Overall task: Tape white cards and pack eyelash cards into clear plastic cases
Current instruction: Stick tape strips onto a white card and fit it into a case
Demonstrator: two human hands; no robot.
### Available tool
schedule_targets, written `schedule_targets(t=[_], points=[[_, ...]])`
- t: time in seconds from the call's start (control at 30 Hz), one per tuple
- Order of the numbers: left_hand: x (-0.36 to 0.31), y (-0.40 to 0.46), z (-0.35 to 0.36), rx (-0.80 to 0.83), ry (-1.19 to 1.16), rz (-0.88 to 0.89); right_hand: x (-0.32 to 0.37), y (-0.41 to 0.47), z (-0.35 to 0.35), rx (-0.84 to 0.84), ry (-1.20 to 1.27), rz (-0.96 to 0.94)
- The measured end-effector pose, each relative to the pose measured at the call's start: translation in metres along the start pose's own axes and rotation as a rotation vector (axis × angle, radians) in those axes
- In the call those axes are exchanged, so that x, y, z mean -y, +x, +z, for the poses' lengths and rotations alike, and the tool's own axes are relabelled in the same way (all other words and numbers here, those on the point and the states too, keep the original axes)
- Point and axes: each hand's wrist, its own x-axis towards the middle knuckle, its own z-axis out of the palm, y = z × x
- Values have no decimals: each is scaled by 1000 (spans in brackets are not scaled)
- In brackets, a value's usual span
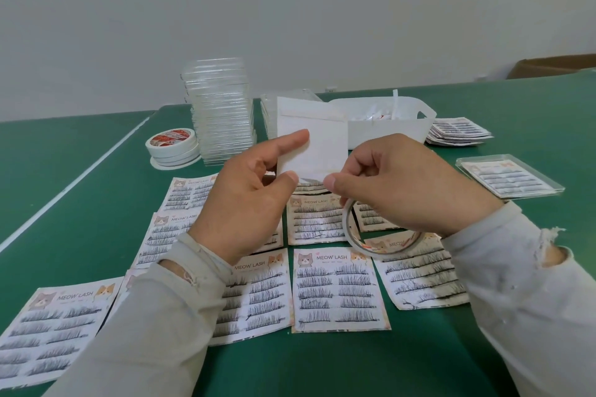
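- Left hand (pixel 248 200) held a white card (pixel 314 142) upright above the desk (pixel 80 203), forefinger and thumb pinching the card's left edge.
- Right hand (pixel 390 180) met the card's lower edge; thumb and curled fingers pinched there, apparently on a tape end, though the tape strip itself was too faint to confirm.
- A tape roll (pixel 371 237) hung below the right hand, ringed round its lower fingers and tilted over the eyelash cards.
- Eyelash cards (pixel 338 290) printed "MEOW LASH" lay flat in rows on the green desk beneath both hands, several overlapping at their edges.
- Stack of clear plastic cases (pixel 221 113) stood tall at the far left of the work area; a shorter stack (pixel 269 113) sat just beside it, partly hidden by the held card.
- Spare tape rolls (pixel 172 147) were piled left of the tall stack.
- White bin (pixel 387 122) stood behind the card, holding scraps.
- A pile of eyelash cards (pixel 458 132) lay right of the bin.
- One packed case (pixel 509 179) containing an eyelash card lay at the right, apart from the rest.
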Motion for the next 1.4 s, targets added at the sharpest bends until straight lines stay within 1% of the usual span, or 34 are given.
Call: schedule_targets(t=[0.27, 0.53, 0.77, 0.87, 0.97, 1.13, 1.2, 1.3, 1.4], points=[[6, 1, 7, -9, -211, -61, -1, 2, 6, -128, -171, 20], [8, 1, 8, 37, -266, -42, -6, 6, 9, -148, -158, 63], [6, 1, 8, 77, -303, -68, -9, 8, 8, -122, -114, 78], [4, 1, 10, 37, -323, -21, -9, 8, 9, -144, -99, 69], [2, -1, 16, -35, -221, 79, -8, 8, 10, -176, -50, 58], [4, 0, 27, -184, -288, 63, -7, 9, 13, -194, 61, 35], [5, -2, 32, -176, -323, 28, -7, 9, 14, -202, 105, 25], [5, -5, 40, -107, -300, -3, -6, 7, 14, -177, 121, 6], [5, -3, 39, -139, -275, -35, -3, 6, 13, -104, 130, 12]])
